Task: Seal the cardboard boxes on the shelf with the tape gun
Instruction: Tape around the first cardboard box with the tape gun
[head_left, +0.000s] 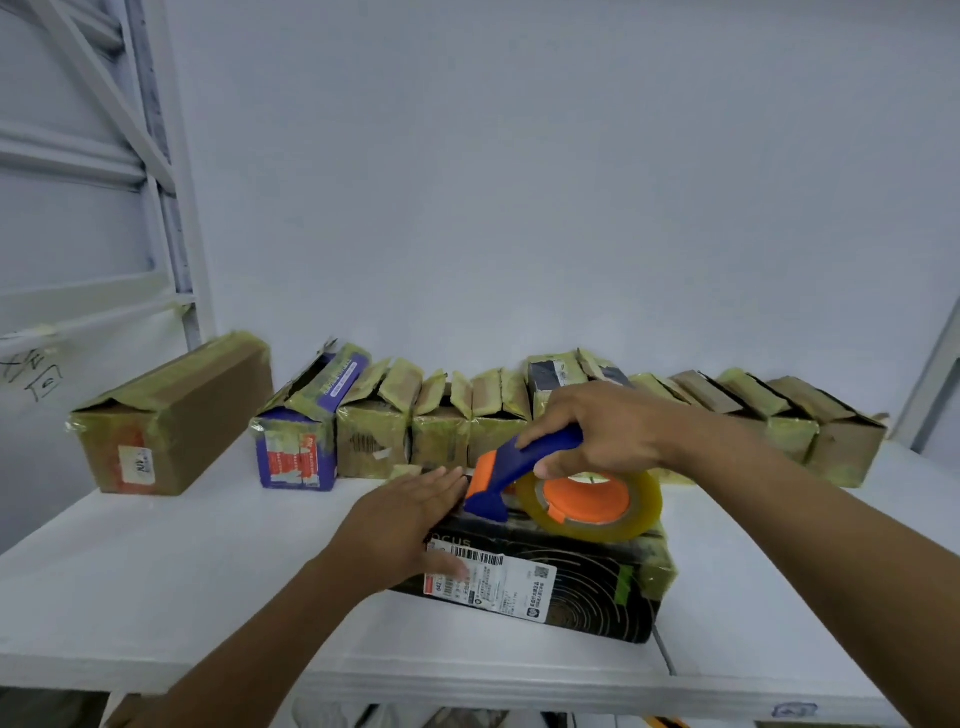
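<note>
**Head view**

The black box (561, 587) lies near the front edge of the shelf (208, 571), slightly right of centre. Its long axis runs left to right, roughly parallel to that edge. A white shipping label (498, 577) is fixed to its front face.

The right hand (597, 431) holds the tape gun (519, 462), fingers curled round the blue handle and thumb tucked beneath it. The gun sits over the top of the black box. Its orange-and-blue head points left, at the left end of the box top. The tape roll (592, 501) trails to the right, above the right half of the top. Whether the head is in contact with the cardboard cannot be determined.

The left hand (410, 525) is flat, fingers straight and pressed on the top left of the box, thumb down on the front face at the label. Its fingertips are just beside the gun's head.

Critical relation: the gun lines up with the long axis of the box, and the rest of the top lies to the right of the head. A sealing stroke probably follows this axis, with the left hand placed to brace the box against sliding.

The shelf is a smooth white board. A row of small boxes (441, 431) wrapped in yellowish tape stands along its back edge, several with flaps raised. A blue box (306, 431) ends the row on the left, and a large brown box (176, 421) lies near the back left corner. A plain white wall (519, 182) is behind, and a grey metal upright (171, 208) rises at the left.
</note>
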